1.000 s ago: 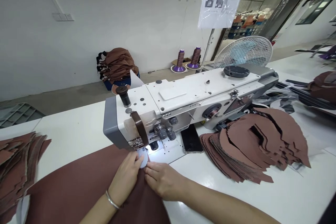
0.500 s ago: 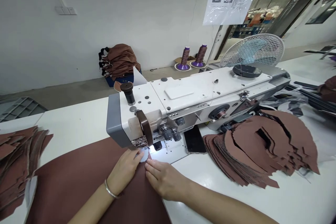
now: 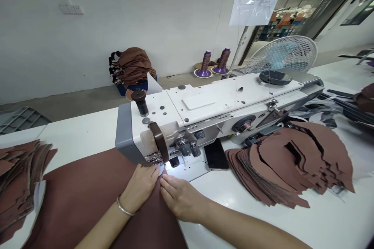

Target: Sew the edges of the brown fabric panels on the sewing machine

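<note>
A large brown leather-like sheet (image 3: 84,190) lies under the head of a white sewing machine (image 3: 201,103). My left hand (image 3: 142,184), a bangle on its wrist, presses on the sheet just in front of the needle area, fingers bent together. A small pale piece (image 3: 161,169) shows at its fingertips, mostly covered by them. My right hand (image 3: 181,198) is at the sheet's right edge, its fingers pressed together on the brown material close to the left fingertips. The machine's lamp lights this spot; the needle itself is hard to make out.
A phone (image 3: 216,155) lies right of the machine head. Stacked brown cut pieces (image 3: 280,163) sit at the right, more cut pieces (image 3: 20,179) at the left. Behind stand two thread cones (image 3: 206,62), a fan (image 3: 280,56) and a heap of brown fabric (image 3: 133,66).
Both hands have shifted slightly left along with the sheet. The left fingers now cover more of the pale piece, which showed more fully before.
</note>
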### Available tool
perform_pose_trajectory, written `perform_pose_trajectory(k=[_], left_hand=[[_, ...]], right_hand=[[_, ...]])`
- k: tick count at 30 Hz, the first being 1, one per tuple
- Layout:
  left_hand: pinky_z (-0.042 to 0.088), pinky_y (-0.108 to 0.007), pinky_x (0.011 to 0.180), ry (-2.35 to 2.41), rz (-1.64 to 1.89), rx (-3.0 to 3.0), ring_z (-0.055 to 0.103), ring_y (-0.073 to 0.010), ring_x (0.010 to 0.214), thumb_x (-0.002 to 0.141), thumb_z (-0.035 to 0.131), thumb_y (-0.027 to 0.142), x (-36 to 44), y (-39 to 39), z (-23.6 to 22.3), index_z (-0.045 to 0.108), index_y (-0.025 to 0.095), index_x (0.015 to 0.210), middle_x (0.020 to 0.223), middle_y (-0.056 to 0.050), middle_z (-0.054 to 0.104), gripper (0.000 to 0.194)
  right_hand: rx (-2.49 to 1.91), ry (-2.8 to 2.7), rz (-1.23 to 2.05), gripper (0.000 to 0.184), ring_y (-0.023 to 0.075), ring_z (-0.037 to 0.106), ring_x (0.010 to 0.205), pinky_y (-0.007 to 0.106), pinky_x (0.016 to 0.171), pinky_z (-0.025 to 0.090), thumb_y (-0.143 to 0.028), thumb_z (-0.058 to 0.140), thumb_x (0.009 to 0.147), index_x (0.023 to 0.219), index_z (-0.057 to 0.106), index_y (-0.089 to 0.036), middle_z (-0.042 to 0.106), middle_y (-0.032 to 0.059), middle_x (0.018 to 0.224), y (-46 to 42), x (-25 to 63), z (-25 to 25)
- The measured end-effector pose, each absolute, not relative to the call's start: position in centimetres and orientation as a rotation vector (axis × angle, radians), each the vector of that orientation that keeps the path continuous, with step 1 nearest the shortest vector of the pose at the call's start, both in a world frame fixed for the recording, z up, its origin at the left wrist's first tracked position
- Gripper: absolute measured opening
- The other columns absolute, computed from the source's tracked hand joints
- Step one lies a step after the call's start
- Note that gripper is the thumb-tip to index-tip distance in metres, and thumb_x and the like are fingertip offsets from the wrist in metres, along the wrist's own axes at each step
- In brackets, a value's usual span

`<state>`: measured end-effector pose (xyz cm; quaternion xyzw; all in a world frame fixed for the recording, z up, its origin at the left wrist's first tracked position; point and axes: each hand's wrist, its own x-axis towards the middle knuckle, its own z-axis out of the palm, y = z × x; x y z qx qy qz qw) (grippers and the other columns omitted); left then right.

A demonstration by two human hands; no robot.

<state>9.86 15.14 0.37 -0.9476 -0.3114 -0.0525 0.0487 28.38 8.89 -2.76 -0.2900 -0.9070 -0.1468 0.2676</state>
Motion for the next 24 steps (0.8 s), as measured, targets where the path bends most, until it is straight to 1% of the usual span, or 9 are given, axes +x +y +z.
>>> perform_pose_trajectory(k=[3,6,9,14,16,20,24], left_hand=[[0.045,-0.039,0.076,-0.967,-0.177,-2.900,0.058,-0.0230,0.084,0.092,0.032,0.009,10.4,14.9,0.3,0.061,0.014,0.100,0.096,-0.011,0.063,0.030],[0.046,-0.039,0.074,-1.001,-0.093,-2.890,0.058,-0.0239,0.084,0.090,0.034,0.007,10.9,14.5,0.1,0.061,0.012,0.101,0.095,-0.011,0.062,0.029],[0.046,-0.039,0.074,-1.026,-0.049,-2.843,0.058,-0.0249,0.085,0.088,0.037,0.005,11.1,14.1,-0.3,0.061,0.011,0.104,0.097,-0.012,0.061,0.029],[0.047,-0.038,0.070,-1.004,-0.171,-2.759,0.056,-0.0246,0.081,0.086,0.041,0.004,11.8,13.8,-0.9,0.062,0.010,0.096,0.090,-0.011,0.061,0.024],[0.047,-0.038,0.071,-1.040,-0.228,-2.722,0.056,-0.0239,0.080,0.085,0.042,0.002,12.2,13.6,-0.9,0.061,0.010,0.096,0.087,-0.010,0.060,0.024],[0.047,-0.035,0.072,-1.072,-0.286,-2.722,0.057,-0.0215,0.080,0.085,0.043,0.001,12.2,13.5,-0.3,0.060,0.011,0.095,0.089,-0.008,0.061,0.022],[0.046,-0.040,0.075,-0.984,-0.405,-2.629,0.058,-0.0245,0.082,0.090,0.039,0.007,10.9,14.4,-0.1,0.060,0.013,0.099,0.088,-0.010,0.064,0.024]], right_hand=[[-0.793,-2.448,-0.414,0.026,0.0298,0.059,0.110,0.044,0.101,0.045,-0.009,0.042,0.090,0.102,0.062,0.002,0.064,0.0231,0.111,8.9,28.3,-2.9],[-0.807,-2.453,-0.434,0.027,0.0310,0.059,0.111,0.046,0.102,0.044,-0.009,0.041,0.090,0.102,0.061,0.003,0.063,0.0252,0.111,8.9,28.1,-3.0],[-0.832,-2.465,-0.457,0.029,0.0325,0.056,0.114,0.046,0.104,0.042,-0.009,0.040,0.089,0.106,0.059,0.005,0.061,0.0278,0.114,8.8,27.9,-3.1],[-0.859,-2.490,-0.447,0.032,0.0351,0.052,0.120,0.047,0.103,0.042,-0.009,0.041,0.088,0.111,0.057,0.008,0.058,0.0301,0.117,9.0,27.7,-3.1],[-0.860,-2.495,-0.430,0.032,0.0357,0.052,0.119,0.048,0.103,0.042,-0.009,0.040,0.089,0.110,0.058,0.007,0.059,0.0296,0.115,9.1,27.6,-3.1],[-0.849,-2.493,-0.434,0.030,0.0335,0.056,0.114,0.047,0.100,0.044,-0.010,0.040,0.089,0.107,0.061,0.003,0.063,0.0258,0.112,8.5,27.9,-3.0],[-0.803,-2.455,-0.504,0.027,0.0331,0.060,0.106,0.047,0.093,0.049,-0.011,0.044,0.088,0.103,0.063,0.001,0.064,0.0235,0.110,7.5,28.2,-2.9]])
